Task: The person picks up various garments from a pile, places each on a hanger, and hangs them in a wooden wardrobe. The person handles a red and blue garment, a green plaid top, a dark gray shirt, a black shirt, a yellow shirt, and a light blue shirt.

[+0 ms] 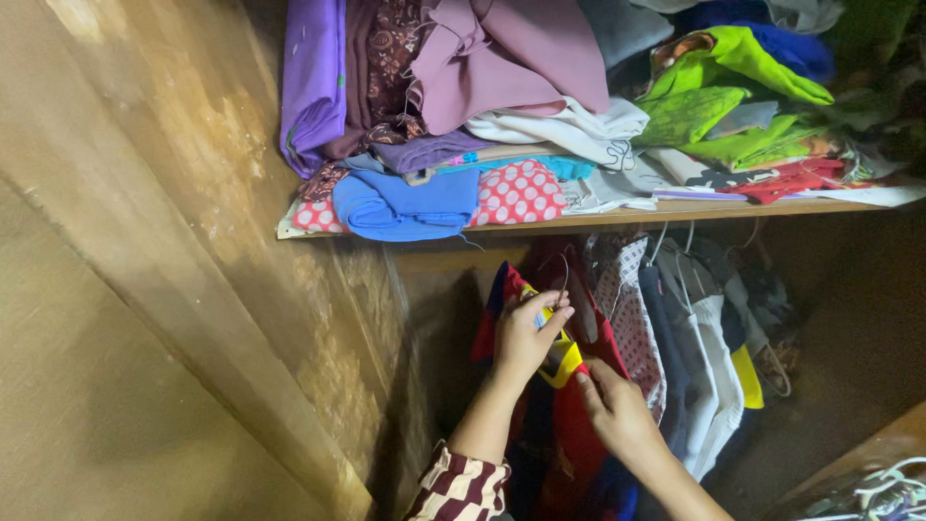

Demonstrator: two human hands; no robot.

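Observation:
Inside a wooden wardrobe, my left hand (526, 333) grips the top of a red, blue and yellow garment (564, 425) that hangs under the shelf, close to its wire hanger hook (562, 270). My right hand (612, 405) is just below it, its fingers pinching the yellow collar edge of the same garment. My left sleeve (463, 487) is striped maroon and cream. Much of the garment's lower part is dark and hidden behind my arms.
A wooden shelf (675, 212) above holds piles of folded clothes: purple (313, 77), blue (405, 205), red with white dots (519, 191), bright green (723, 92). More clothes hang to the right (699, 347). The wardrobe's wooden wall (145, 289) fills the left. Hangers (883, 492) lie bottom right.

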